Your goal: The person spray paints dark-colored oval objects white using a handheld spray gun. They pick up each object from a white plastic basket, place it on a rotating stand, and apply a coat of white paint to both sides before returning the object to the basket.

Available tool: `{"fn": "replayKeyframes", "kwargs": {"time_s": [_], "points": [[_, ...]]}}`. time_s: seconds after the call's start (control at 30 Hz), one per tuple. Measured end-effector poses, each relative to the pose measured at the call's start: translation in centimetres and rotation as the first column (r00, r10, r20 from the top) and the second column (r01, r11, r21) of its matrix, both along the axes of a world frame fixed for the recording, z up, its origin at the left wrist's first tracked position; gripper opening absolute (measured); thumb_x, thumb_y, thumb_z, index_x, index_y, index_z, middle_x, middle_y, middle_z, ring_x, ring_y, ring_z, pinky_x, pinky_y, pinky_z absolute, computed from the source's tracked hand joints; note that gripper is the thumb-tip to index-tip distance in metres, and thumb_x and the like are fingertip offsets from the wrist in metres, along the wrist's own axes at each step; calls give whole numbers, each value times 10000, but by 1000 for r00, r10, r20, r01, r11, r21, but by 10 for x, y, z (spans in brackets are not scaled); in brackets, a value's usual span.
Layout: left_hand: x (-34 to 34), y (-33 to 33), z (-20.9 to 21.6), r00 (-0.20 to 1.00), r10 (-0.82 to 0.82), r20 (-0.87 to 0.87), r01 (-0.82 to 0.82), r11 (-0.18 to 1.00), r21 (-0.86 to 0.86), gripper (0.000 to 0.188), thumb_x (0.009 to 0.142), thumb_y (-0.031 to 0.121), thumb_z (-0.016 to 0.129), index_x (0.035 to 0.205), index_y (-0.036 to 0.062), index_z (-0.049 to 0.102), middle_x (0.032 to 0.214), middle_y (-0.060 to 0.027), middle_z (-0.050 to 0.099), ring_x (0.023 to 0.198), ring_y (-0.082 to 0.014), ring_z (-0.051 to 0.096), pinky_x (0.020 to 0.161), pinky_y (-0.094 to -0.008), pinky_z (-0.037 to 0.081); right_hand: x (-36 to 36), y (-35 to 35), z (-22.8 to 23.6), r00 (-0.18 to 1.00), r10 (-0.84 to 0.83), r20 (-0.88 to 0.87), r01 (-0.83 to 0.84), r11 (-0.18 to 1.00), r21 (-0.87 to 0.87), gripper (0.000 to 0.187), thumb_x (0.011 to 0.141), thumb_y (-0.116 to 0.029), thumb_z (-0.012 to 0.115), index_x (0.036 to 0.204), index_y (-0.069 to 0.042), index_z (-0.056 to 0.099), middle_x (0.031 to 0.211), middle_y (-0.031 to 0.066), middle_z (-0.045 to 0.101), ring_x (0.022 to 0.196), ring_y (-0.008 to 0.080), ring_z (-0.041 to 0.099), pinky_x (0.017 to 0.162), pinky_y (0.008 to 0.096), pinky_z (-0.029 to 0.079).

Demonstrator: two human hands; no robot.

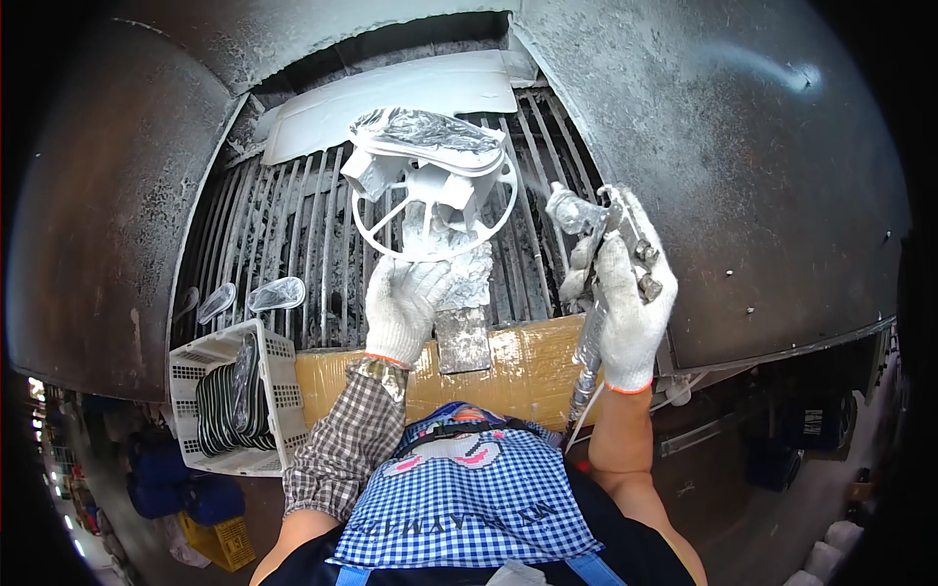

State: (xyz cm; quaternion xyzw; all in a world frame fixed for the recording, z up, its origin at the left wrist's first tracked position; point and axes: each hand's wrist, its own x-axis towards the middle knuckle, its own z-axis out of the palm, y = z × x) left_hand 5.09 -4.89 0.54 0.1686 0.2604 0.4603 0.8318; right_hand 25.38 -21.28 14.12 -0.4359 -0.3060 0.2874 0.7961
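Observation:
My right hand (630, 293), in a white knitted glove, is wrapped round a coated spray gun (583, 215) whose nozzle points left. A hose runs down from it. In front of me stands a white spoked wheel (503, 220) with blocks on its hub. A sole-shaped piece (425, 137), dark and shiny on top with a white edge, rests on the blocks. My left hand (403, 308), also gloved, closes on the wheel's near rim; its fingertips are partly hidden. Crumpled foil (469, 278) covers the support beneath the wheel.
A slatted metal grate (318, 264) lies inside a booth with stained walls (743, 195). A white crate (283, 391) of striped sole-shaped pieces stands at left, near two small soles (277, 293) on the grate. Brown board (528, 366) covers the front edge.

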Motion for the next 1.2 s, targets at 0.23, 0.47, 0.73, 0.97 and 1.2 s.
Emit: {"fn": "replayKeyframes", "kwargs": {"time_s": [0.23, 0.47, 0.73, 0.97, 1.2], "points": [[-20, 15, -3, 1000, 6, 17, -6, 1000, 7, 741, 1038, 472, 619, 1492, -85, 438, 1494, -336, 522, 1377, -475, 545, 1169, -560, 460, 6, -4, 2, 1000, 8, 21, -8, 1000, -13, 515, 1089, -127, 629, 1548, 55, 481, 933, 43, 676, 760, 64, 609, 656, 222, 530], [-31, 22, 5, 996, 91, -11, -91, 996, 10, 774, 1050, 457, 609, 1532, -99, 366, 1544, -362, 462, 1406, -481, 521, 1174, -575, 451, 5, -8, 0, 997, 73, 3, -73, 997, -31, 514, 1088, -140, 638, 1541, 56, 495, 964, 51, 694, 792, 62, 626, 698, 226, 537], [-40, 43, 5, 973, 223, -60, -223, 975, 20, 774, 1043, 456, 625, 1519, -90, 353, 1503, -418, 474, 1345, -522, 562, 1099, -604, 505, 7, -8, -1, 990, 140, 2, -140, 990, -36, 515, 1081, -107, 633, 1549, 53, 491, 1003, 66, 704, 808, 65, 638, 699, 224, 543], [-48, 62, 0, 967, 253, -10, -252, 966, 63, 758, 1072, 434, 587, 1551, -84, 310, 1550, -420, 419, 1426, -518, 494, 1161, -611, 453, -1, -5, -8, 965, 260, 19, -260, 965, -36, 537, 1063, -83, 646, 1554, 59, 481, 985, 78, 742, 726, 72, 653, 663, 237, 563], [-49, 62, 1, 953, 284, -107, -281, 959, 36, 702, 1075, 468, 562, 1491, -77, 413, 1518, -358, 482, 1381, -502, 533, 1139, -590, 477, -7, 22, -19, 961, 272, 38, -271, 962, -33, 546, 1062, -116, 659, 1554, 49, 489, 988, 68, 742, 727, 61, 646, 641, 232, 547]]}}
